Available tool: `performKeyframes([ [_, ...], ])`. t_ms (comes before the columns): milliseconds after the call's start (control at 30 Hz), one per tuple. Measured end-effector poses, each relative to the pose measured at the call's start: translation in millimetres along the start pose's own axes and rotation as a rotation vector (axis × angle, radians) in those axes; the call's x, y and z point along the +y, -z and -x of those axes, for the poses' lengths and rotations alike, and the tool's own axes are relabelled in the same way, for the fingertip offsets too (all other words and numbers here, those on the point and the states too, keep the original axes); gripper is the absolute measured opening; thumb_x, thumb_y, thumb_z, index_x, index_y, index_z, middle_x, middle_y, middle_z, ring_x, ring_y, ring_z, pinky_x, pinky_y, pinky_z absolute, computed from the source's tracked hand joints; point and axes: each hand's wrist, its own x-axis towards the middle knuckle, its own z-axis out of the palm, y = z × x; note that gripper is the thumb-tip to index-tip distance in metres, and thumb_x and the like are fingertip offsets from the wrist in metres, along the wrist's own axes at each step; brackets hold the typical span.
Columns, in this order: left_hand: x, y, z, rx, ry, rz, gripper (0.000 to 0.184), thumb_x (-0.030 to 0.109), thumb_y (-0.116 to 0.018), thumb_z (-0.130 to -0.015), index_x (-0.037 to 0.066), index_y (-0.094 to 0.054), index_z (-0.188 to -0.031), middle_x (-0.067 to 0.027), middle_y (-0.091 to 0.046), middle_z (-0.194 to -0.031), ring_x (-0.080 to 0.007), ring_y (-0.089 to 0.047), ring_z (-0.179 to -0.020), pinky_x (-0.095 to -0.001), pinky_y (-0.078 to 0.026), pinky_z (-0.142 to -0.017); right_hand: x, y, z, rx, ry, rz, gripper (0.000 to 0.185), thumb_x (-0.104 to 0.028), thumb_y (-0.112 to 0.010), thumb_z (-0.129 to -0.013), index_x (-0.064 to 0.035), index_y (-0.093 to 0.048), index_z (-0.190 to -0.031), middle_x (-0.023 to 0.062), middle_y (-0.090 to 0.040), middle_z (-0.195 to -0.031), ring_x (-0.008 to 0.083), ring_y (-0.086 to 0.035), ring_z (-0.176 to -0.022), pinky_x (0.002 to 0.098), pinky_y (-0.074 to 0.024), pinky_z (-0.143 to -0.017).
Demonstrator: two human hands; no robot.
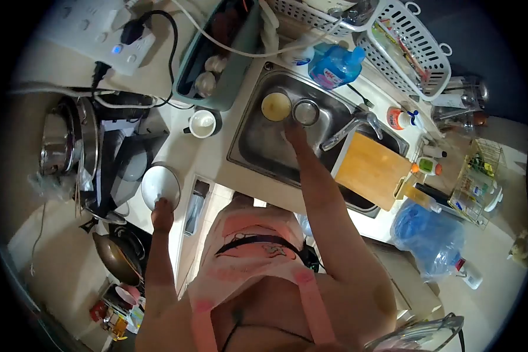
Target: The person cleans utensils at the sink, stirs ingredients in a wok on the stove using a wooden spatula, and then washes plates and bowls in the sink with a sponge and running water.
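Note:
My left hand [163,215] is closed on the near rim of a white bowl [159,183], over the counter left of the open drawer [197,205]. My right hand [295,135] reaches into the steel sink [255,138]. Just beyond its fingers are a round yellowish dish or bowl [276,107] and a small round metal container [305,112]. The fingers are too small and blurred to show whether they grip anything. A white mug [203,124] with a dark handle stands on the counter left of the sink.
A wooden cutting board [371,170] lies across the sink's right side, beside the faucet [358,124]. Behind the sink stand a blue detergent bottle [334,67] and white baskets [413,53]. A grey-green bin [217,58] is at the back left; a wok [116,258] is lower left.

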Motion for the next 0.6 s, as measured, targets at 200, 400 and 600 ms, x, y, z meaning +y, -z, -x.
performKeyframes([
  [200, -22.9, -16.4, 12.4, -0.020, -0.036, 0.003, 0.020, 0.010, -0.075, -0.073, 0.009, -0.066, -0.091, -0.0122, -0.062, -0.111, -0.0336, -0.062, -0.098, -0.0437, -0.055, -0.077, -41.0, 13.2, -19.3, -0.022, -0.074, 0.194, 0.040, -0.035, -0.046, -0.099, -0.0047, -0.072, -0.099, 0.0229, -0.071, -0.095, 0.0414, -0.070, -0.088, 0.0523, -0.0552, -0.078],
  [400, 21.8, 54.9, -27.7, 0.060, -0.076, 0.193, 0.032, 0.023, -0.085, -0.066, 0.007, -0.065, -0.085, -0.0134, -0.064, -0.110, -0.0335, -0.063, -0.096, -0.0436, -0.054, -0.079, -44.3, 23.6, -21.6, -0.122, -0.024, 0.301, 0.037, -0.034, -0.049, -0.096, -0.0063, -0.073, -0.101, 0.0229, -0.071, -0.102, 0.0409, -0.069, -0.095, 0.0514, -0.0553, -0.081],
  [600, 93.6, 85.9, -81.1, 0.256, -0.248, 0.349, 0.031, 0.026, -0.087, -0.068, 0.008, -0.065, -0.081, -0.0152, -0.066, -0.103, -0.0335, -0.065, -0.093, -0.0425, -0.055, -0.080, -48.0, 57.8, 60.3, -0.081, -0.112, -0.330, 0.030, -0.029, -0.051, -0.093, -0.0059, -0.069, -0.101, 0.0154, -0.070, -0.087, 0.0320, -0.069, -0.080, 0.0496, -0.0540, -0.065],
])
